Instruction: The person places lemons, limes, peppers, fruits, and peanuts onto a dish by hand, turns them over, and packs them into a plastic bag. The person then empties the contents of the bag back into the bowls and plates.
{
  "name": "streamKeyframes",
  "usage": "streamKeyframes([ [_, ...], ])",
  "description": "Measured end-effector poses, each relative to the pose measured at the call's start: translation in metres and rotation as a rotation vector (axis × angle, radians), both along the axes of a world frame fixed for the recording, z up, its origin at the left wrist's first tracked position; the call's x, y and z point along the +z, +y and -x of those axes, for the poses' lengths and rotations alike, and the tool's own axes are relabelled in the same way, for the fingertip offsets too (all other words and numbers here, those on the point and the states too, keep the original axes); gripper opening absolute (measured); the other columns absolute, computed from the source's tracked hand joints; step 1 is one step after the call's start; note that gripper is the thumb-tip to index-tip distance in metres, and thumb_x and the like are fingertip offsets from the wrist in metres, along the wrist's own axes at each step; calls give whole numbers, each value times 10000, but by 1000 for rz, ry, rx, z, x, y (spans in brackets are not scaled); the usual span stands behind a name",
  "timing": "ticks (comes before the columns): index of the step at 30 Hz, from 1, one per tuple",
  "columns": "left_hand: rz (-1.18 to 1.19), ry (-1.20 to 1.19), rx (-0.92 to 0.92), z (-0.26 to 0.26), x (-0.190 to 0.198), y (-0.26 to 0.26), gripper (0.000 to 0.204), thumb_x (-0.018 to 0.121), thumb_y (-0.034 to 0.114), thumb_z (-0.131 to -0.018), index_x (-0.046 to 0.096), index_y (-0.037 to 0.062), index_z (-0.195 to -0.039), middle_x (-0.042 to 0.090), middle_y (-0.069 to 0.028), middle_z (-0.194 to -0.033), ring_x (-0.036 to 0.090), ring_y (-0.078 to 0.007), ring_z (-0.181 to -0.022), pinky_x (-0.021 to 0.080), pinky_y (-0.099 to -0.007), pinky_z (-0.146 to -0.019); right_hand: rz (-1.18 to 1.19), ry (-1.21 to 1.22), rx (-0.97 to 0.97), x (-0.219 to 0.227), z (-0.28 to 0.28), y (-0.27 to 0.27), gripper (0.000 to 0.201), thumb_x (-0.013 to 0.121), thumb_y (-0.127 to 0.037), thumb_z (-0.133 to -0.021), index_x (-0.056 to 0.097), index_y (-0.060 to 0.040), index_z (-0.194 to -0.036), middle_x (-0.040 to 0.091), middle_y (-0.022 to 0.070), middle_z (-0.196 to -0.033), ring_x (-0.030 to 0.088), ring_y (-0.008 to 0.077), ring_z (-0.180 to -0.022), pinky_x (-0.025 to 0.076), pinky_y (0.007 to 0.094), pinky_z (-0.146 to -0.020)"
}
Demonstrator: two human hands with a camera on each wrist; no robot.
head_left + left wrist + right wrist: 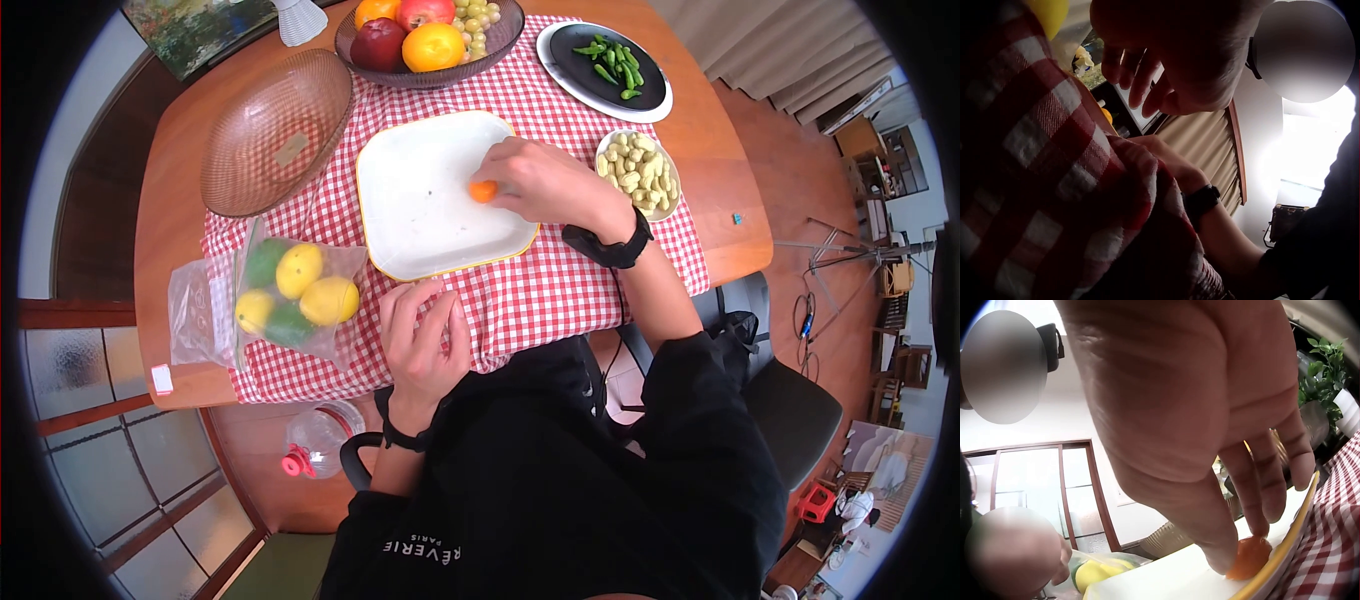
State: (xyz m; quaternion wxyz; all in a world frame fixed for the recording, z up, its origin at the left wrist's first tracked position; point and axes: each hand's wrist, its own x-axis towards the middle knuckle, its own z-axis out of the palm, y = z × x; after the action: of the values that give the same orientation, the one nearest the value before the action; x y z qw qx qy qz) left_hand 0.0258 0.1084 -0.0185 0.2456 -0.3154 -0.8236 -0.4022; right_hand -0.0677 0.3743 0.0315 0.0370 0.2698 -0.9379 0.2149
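Observation:
My right hand reaches into a white rectangular tray with a yellow rim. Thumb and fingertips pinch a small, glossy orange fruit near the tray's right side, low over its floor. It looks round, though the fingers cover part of it, and I cannot tell its exact kind. My left hand is idle with loosely bent fingers, just in front of the tray's near edge over the red-and-white checked cloth. Left of that hand lies a clear zip bag with yellow lemons and green fruits inside.
An oval, see-through brown bowl stands left of the tray. Behind is a fruit bowl. To the right are a dish of peanuts and a black plate of green peppers. A large plastic bottle stands below the table.

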Motion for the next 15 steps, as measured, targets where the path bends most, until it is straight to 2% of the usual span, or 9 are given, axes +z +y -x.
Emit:
streamKeyframes([
  [2,-34,13,11,0,-1,1,184,742,-41,-830,769,-14,-1009,711,-138,-1085,654,-342,-978,534,-407,-792,-8,15,-22,-4,2,-5,191,759,-82,-847,769,-20,-1028,731,146,-990,706,347,-968,580,449,-848],
  [3,-30,10,11,0,-1,0,184,742,-41,-830,769,-14,-1009,711,-138,-1085,654,-342,-978,534,-407,-792,-20,31,-44,-6,2,-6,140,722,-99,-867,771,-30,-979,729,143,-956,703,336,-989,576,461,-860],
  [7,-21,44,22,0,1,-3,184,737,-40,-831,764,-36,-1014,707,-148,-1087,654,-350,-982,545,-425,-829,-26,77,-15,-9,2,-6,229,787,-72,-844,768,2,-1060,735,160,-954,700,357,-927,578,441,-845],
  [10,-30,35,14,0,0,-2,186,732,-38,-836,763,-52,-1019,701,-155,-1088,654,-355,-983,552,-442,-857,-6,-60,-67,-3,-4,-6,218,782,-74,-853,772,2,-1057,741,154,-936,700,353,-933,574,440,-861],
  [15,-72,-19,-41,-5,19,-12,193,734,-49,-819,763,-47,-1010,710,-146,-1079,660,-335,-954,547,-427,-841,28,1,44,-11,-5,-2,231,791,-88,-858,764,-12,-1075,738,136,-939,684,331,-974,559,430,-892],
])
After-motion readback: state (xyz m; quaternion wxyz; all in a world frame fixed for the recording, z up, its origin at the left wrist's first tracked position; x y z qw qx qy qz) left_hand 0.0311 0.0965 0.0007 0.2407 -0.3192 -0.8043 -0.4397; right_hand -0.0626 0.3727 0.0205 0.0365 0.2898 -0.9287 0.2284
